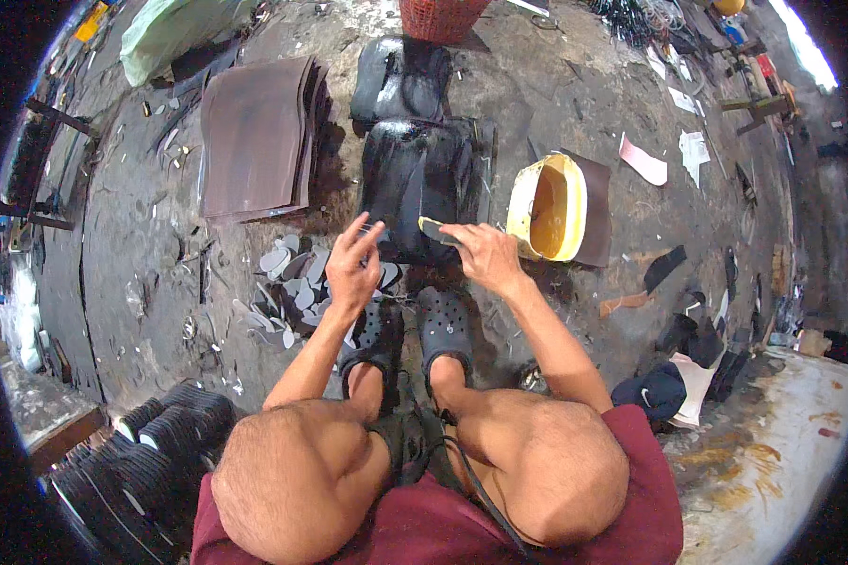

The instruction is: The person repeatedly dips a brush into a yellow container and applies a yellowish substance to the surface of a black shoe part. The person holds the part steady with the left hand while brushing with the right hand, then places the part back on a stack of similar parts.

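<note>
R hand (490,256) grips flat yel-tipped tool (434,230) over blk block (407,174); L hand (350,273) nearby, fingers part-curled, can't tell if gripping. Yel tub (522,200) to R.

Upper-right glare, dark curved rim

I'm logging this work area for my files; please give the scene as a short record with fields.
Left hand: raised near the lower-left corner of a glossy black block; cannot tell if it holds anything
Right hand: holds a small flat tool with a yellowish tip
Right of block: open yellow tub
Left of block: stack of brown rectangular sheets
Near left foot: scattered grey oval pieces
</note>
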